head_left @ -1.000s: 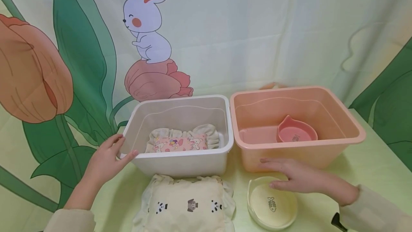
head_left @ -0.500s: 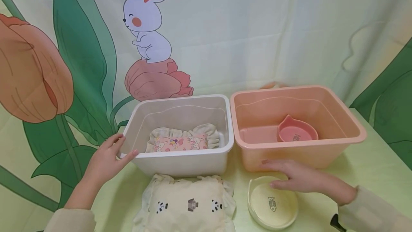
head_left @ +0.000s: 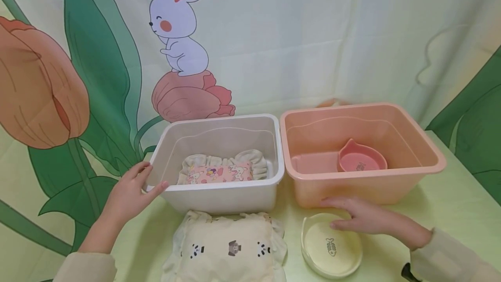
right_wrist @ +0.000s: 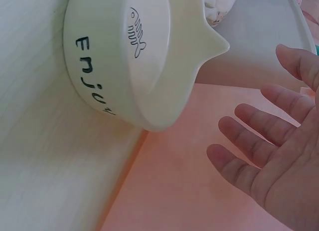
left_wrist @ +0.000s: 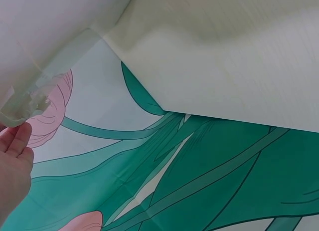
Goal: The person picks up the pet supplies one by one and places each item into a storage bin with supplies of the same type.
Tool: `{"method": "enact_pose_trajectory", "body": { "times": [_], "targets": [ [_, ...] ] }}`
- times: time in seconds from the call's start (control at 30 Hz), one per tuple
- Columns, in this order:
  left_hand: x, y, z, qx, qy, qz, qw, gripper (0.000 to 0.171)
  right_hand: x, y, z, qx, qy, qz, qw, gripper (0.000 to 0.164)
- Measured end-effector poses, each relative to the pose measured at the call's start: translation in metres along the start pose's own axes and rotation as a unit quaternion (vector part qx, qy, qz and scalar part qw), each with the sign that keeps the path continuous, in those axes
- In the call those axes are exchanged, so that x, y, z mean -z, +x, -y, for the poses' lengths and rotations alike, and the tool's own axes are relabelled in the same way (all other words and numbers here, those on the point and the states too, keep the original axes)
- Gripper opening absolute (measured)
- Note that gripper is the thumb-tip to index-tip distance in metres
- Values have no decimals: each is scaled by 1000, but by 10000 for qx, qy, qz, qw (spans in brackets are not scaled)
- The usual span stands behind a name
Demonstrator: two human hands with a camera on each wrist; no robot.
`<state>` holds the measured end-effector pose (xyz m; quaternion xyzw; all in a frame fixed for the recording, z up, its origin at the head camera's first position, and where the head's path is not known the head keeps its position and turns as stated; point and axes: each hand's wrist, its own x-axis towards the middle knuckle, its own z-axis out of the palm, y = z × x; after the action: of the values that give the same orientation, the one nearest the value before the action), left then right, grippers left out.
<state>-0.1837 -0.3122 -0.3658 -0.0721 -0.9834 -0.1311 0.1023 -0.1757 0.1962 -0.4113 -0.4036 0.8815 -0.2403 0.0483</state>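
Note:
My left hand (head_left: 131, 193) grips the front-left corner of a white plastic bin (head_left: 219, 195), the thumb along its front rim and fingertips at the outer lip. Inside lies a small pink bunny-print pillow (head_left: 219, 173) with cream ruffles. My right hand (head_left: 362, 216) hovers palm down, fingers spread and holding nothing, over the back edge of a pale yellow cat-eared pet bowl (head_left: 326, 253). A fishbone drawing marks the bowl's inside; dark lettering runs along its outer wall in the right wrist view. A cream ruffled pillow (head_left: 225, 243) with panda and dog prints lies before the white bin.
A peach plastic bin (head_left: 352, 186) stands against the white bin's right side, a pink eared bowl (head_left: 362, 158) inside it. Both bins rest on a pale green table (head_left: 465, 203). Behind hangs a curtain (head_left: 274, 55) printed with a rabbit and tulips.
My right hand has shifted very slightly to the right and down, still over the yellow bowl. My left hand, both bins and the pillows have kept their places.

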Motion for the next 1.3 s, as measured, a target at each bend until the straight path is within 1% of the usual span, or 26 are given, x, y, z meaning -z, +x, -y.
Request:
{"method": "enact_pose_trajectory", "body": {
  "times": [0.27, 0.5, 0.67, 0.8, 0.97, 1.13, 1.3],
  "targets": [
    [1, 0, -1, -29, -6, -6, 10000, 75, -2, -1, -3, -24, 243, 4, 9997, 43],
    [1, 1, -1, -49, -10, -53, 10000, 74, -6, -1, -6, -268, 512, 55, 9983, 43],
    [0, 1, 0, -18, -10, -25, 10000, 74, -9, -1, -9, -380, 548, 124, 9977, 42],
    [1, 0, -1, 15, -26, 9, 10000, 75, -11, -2, -11, -425, 717, 154, 9964, 42],
    [1, -1, -2, 60, -33, 41, 10000, 75, -13, -2, -15, -422, 952, 141, 9945, 42],
    [2, -1, -2, 120, -30, 99, 9999, 76, -16, -3, -21, -538, 1071, 132, 9927, 41],
    [2, -1, -3, 128, -18, 97, 9999, 76, -22, -5, -26, -539, 1136, 38, 9921, 39]
  ]
}}
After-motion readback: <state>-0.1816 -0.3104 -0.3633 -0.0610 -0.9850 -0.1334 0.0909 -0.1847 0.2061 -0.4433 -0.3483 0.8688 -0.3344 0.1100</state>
